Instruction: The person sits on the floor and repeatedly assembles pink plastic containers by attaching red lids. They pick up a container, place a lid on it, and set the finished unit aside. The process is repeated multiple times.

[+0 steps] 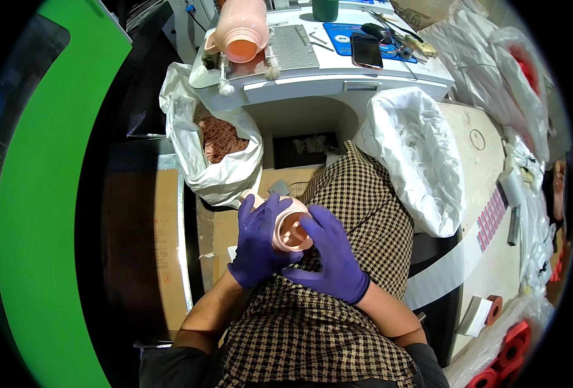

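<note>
A pale pink plastic jug [295,207] is tilted over my lap, its open threaded mouth facing up toward me. My left hand [258,240], in a purple glove, wraps around its left side, near what looks like its handle. My right hand [333,257], gloved too, grips the right side of the mouth with its fingertips at the rim. The right thumb stretches out below the mouth. On the desk at the far side, a second pink jug [243,18] lies with its open mouth toward me.
A white sack of pinkish shavings [224,140] stands left of the desk [312,90]; a white-lined bag [422,161] stands right. A phone [366,50] and small tools lie on the desk. A green panel [40,194] rises at left; a label strip [454,265] crosses the right-hand table.
</note>
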Motion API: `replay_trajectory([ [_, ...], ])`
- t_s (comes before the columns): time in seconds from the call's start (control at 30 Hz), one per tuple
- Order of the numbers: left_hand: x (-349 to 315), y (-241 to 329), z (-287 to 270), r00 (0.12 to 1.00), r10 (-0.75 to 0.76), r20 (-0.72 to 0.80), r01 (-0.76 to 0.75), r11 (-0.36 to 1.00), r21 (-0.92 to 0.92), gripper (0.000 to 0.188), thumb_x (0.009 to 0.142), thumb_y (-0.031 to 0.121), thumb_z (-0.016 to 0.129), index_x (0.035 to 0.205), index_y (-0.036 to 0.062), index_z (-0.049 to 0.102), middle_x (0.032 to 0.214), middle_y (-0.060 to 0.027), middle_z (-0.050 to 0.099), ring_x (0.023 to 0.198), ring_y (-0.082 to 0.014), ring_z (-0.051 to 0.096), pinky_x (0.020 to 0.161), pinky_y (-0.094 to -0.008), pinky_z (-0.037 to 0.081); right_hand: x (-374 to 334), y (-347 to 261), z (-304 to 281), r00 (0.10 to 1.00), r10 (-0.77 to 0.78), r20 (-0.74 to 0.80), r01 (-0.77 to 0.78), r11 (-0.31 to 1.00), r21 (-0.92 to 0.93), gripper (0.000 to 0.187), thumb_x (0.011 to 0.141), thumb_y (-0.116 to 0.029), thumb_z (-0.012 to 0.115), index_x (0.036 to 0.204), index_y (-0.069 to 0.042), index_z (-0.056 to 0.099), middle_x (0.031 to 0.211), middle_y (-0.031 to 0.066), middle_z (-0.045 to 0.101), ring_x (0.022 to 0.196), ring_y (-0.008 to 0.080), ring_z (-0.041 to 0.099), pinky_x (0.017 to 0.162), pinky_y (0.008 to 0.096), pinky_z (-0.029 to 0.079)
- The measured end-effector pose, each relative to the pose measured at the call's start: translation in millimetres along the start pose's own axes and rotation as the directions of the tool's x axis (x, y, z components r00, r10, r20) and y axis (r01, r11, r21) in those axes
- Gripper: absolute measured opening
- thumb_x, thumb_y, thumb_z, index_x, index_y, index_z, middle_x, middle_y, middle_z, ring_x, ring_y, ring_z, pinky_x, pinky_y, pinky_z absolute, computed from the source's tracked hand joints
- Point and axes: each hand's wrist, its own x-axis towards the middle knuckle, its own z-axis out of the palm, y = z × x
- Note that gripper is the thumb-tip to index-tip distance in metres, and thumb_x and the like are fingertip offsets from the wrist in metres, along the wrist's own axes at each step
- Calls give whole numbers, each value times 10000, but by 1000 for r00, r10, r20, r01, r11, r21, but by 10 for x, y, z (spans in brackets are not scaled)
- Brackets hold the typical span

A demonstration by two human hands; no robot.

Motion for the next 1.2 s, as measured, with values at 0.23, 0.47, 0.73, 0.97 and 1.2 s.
replay_trajectory([
  [0.23, 73, 157, 83, 990, 82, 113, -71, 993, -98, 795, 651, 557, 846, 1254, 78, 652, 1171, -78, 698, 1142, -287, 651, 1107, -590, 362, -313, 162, 71, 928, 141, 344, -15, 938, -345, 457, 788, -293, 772, 1184, -100, 651, 1144, 107, 639, 815, 235, 648, 651, 370, 525],
  [0.47, 33, 340, 364, 937, 318, 143, -317, 948, -25, 662, 780, 377, 746, 1378, 133, 600, 1339, -46, 631, 1273, -248, 577, 1201, -558, 313, -715, 430, 237, 912, 272, 306, -176, 936, -306, 324, 784, -216, 778, 1045, -79, 641, 958, 152, 637, 896, 343, 646, 649, 424, 519],
  [0.73, 133, 302, 314, 956, 292, 14, -288, 950, -117, 787, 737, 366, 762, 1461, 191, 510, 1193, -26, 633, 1200, -222, 575, 1173, -517, 355, -600, 132, -176, 965, 176, 195, -134, 968, -212, 268, 873, -92, 673, 1115, -41, 571, 880, 171, 610, 726, 298, 622, 626, 408, 495],
  [0.97, 165, 525, 293, 978, 201, -47, -200, 979, 24, 729, 769, 346, 731, 1454, 215, 520, 1198, -21, 623, 1163, -229, 584, 1142, -513, 401, -678, -39, -417, 472, 762, 442, -682, -2, 731, 119, 1000, -141, 584, 1079, -59, 546, 850, -1, 584, 622, 9, 442, 536, 150, 327],
  [1.2, -7, -174, 30, 973, -143, -179, 107, 975, -196, 670, 672, 266, 899, 1250, 46, 640, 1193, -127, 678, 1056, -289, 656, 957, -435, 494, -523, -381, -776, 916, 387, -106, -225, 714, 663, 253, 916, -257, 668, 828, -30, 603, 716, 61, 555, 629, 197, 568, 481, 263, 422],
])
